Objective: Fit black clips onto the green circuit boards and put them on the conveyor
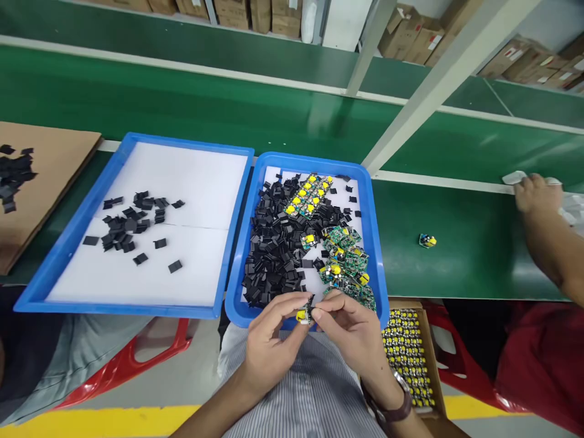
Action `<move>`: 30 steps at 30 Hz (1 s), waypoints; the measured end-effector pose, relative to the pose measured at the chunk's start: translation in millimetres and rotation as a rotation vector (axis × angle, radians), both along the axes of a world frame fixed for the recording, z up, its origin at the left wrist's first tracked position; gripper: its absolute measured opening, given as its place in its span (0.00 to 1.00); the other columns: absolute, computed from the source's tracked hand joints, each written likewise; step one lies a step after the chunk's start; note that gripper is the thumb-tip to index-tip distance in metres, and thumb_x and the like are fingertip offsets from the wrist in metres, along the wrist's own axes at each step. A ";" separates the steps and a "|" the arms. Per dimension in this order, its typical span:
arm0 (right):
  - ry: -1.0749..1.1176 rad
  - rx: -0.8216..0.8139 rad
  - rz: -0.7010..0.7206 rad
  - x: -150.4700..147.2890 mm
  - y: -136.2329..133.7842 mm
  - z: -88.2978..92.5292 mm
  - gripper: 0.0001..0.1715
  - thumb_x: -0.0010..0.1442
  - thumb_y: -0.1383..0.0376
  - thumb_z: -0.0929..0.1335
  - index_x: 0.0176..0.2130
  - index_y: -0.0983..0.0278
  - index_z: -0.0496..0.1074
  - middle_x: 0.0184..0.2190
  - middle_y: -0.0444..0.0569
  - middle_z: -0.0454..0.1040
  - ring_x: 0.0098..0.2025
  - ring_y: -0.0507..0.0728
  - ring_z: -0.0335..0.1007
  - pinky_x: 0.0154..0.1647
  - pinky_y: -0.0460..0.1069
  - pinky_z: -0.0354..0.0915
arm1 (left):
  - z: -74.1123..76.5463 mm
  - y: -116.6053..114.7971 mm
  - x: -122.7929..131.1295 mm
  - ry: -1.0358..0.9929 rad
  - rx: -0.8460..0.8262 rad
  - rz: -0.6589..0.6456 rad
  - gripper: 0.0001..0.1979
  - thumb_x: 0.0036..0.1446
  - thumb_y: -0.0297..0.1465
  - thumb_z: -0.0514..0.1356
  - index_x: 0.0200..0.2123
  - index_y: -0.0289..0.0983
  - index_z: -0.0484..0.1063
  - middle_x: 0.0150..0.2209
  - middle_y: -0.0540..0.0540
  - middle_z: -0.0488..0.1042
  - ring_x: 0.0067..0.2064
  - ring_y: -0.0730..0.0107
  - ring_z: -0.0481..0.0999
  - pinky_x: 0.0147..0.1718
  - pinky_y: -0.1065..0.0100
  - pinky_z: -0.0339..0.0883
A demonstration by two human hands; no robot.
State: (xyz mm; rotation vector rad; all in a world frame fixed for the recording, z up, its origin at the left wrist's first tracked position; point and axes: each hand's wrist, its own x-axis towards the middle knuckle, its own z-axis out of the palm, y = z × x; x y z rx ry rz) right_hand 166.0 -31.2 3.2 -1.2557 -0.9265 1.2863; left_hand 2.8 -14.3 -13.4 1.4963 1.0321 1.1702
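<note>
My left hand (276, 331) pinches a small circuit board (302, 315) with a yellow part on it, just over the near rim of the right blue tray (377, 255). My right hand (349, 325) closes from the other side, its thumb and forefinger at a black plastic piece (311, 302) against the board's right end. Fingertips partly hide where the two parts meet. In that tray, a heap of black plastic pieces (274, 255) lies at the left. Circuit boards (349, 261) are piled at the right, and joined rows of yellow-topped boards (310, 194) rest on the black heap.
A second blue tray (182, 310) to the left holds scattered black pieces. Cardboard with black pieces (50, 176) lies beyond it. One board (427, 241) sits on the green bench. Below stands a carton of boards (410, 359). A co-worker's hand (538, 193) is at far right; a post (410, 121) slants behind.
</note>
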 end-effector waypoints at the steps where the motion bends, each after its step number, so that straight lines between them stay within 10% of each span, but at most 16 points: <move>1: -0.023 0.007 0.019 2.4 -0.3 1.1 0.01 0.63 0.65 0.75 0.37 0.58 0.81 0.31 0.45 0.76 0.33 0.54 0.75 0.34 0.49 0.74 | -1.3 -0.1 -0.5 -0.014 0.004 -0.008 0.20 0.60 0.18 0.66 0.52 0.44 0.78 0.51 0.43 0.82 0.53 0.61 0.82 0.49 0.62 0.81; 16: -0.201 0.065 0.140 11.2 4.2 6.6 0.05 0.63 0.69 0.73 0.36 0.58 0.82 0.29 0.43 0.76 0.32 0.53 0.72 0.34 0.49 0.70 | -2.2 2.3 -2.9 0.042 0.270 -0.072 0.26 0.59 0.12 0.62 0.57 0.38 0.76 0.53 0.42 0.81 0.55 0.62 0.82 0.56 0.60 0.79; 24: -0.136 0.147 0.025 4.8 -8.8 -7.8 0.26 0.63 0.66 0.77 0.57 0.45 0.78 0.51 0.45 0.80 0.53 0.55 0.77 0.55 0.51 0.74 | 9.6 4.3 4.7 0.223 0.224 0.091 0.23 0.59 0.18 0.67 0.57 0.38 0.76 0.49 0.44 0.79 0.50 0.66 0.81 0.51 0.67 0.78; 30: -0.190 0.167 -0.021 -1.2 -16.7 -14.1 0.24 0.63 0.68 0.76 0.56 0.47 0.80 0.50 0.47 0.81 0.52 0.56 0.78 0.53 0.51 0.75 | 10.1 3.4 4.7 0.233 0.260 0.107 0.22 0.59 0.19 0.66 0.56 0.37 0.76 0.46 0.44 0.79 0.47 0.67 0.81 0.48 0.69 0.79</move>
